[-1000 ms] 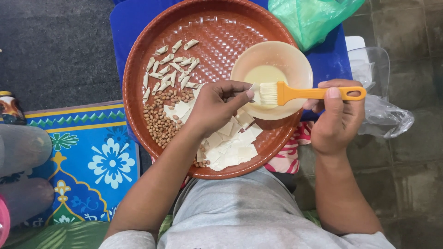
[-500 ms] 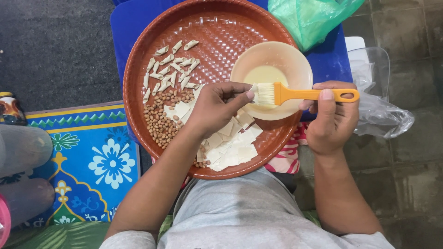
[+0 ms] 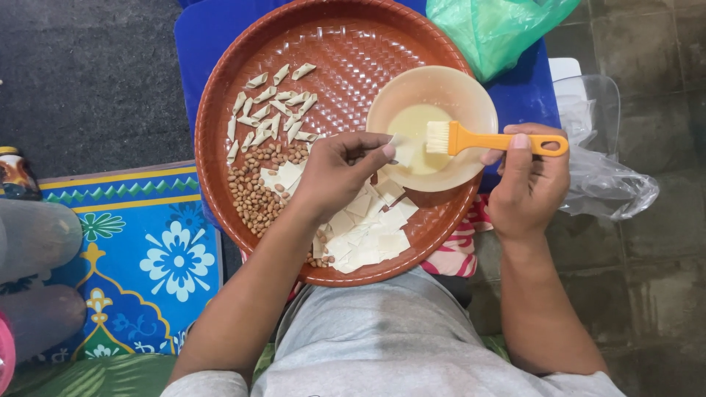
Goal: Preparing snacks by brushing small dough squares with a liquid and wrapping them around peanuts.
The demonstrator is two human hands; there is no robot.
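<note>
Orange plastic pastry brush (image 3: pixel 485 140), pale bristles, lying level over a cream plastic bowl (image 3: pixel 456 92) with the bristle end just above a shallow pool of pale liquid. Right hand (image 3: pixel 529 184) grips the far end of the handle, thumb on top and fingers curled beneath. Judged light and rigid in the handle, soft and wet at the tip; best held at the dry handle end, as it is. Left hand (image 3: pixel 342 173) is pinched narrow, fingertips closed on a small pale wrapper piece (image 3: pixel 403 151) at the bowl's near rim. The piece looks thin, limp and easily torn, likely tacky once wetted; a hold by one dry corner seems safest. Bowl sits on a round brown woven-pattern tray (image 3: pixel 353 44), which also carries a heap of cut wrapper squares (image 3: pixel 371 235), a spread of peanuts (image 3: pixel 257 195) and a row of finished rolled twists (image 3: pixel 268 106). Tray rests on a blue surface (image 3: pixel 198 44); a green plastic bag (image 3: pixel 493 29) lies beyond.
</note>
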